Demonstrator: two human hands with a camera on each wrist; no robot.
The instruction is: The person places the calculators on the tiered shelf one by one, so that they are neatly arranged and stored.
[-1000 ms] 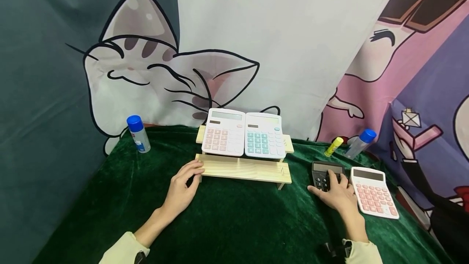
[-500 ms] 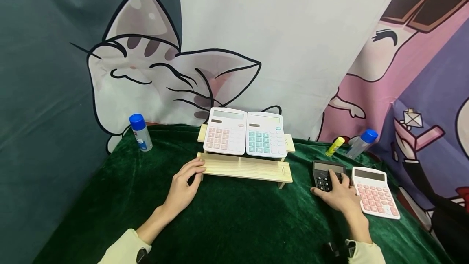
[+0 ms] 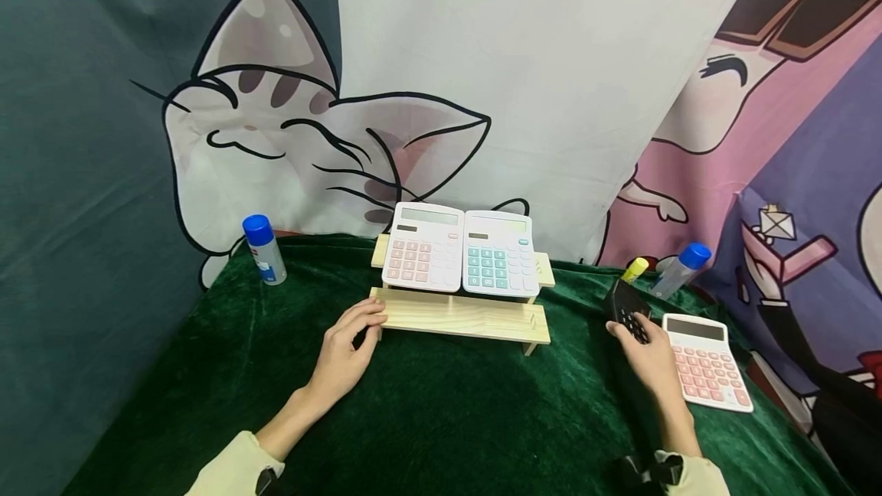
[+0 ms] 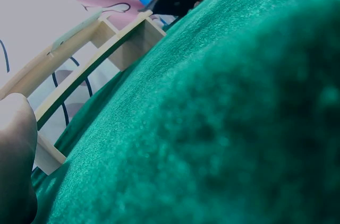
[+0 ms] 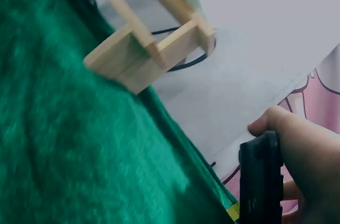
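Note:
My right hand (image 3: pixel 654 358) grips a black calculator (image 3: pixel 625 305), which is tilted up with its keys turned toward the right. In the right wrist view the calculator (image 5: pixel 260 176) is seen edge-on, thumb on one side and fingers on the other. At the left end of a two-tier wooden stand (image 3: pixel 462 314), my left hand (image 3: pixel 347 347) holds the lower board with fingertips on top and thumb at its front. Two white calculators lean side by side on the upper tier, one with pink keys (image 3: pixel 409 260) and one with teal keys (image 3: pixel 485 266).
A white calculator with pink keys (image 3: pixel 708 366) lies right of my right hand. Behind are a yellow glue stick (image 3: pixel 635 269) and a blue-capped bottle (image 3: pixel 678 270). Another blue-capped bottle (image 3: pixel 265 251) stands at left. Green velvet cloth (image 3: pixel 455 419) covers the table; printed curtains hang behind.
My right hand, which lay over the flat black calculator, has closed on it and tipped it up onto its side. The left hand stays on the stand.

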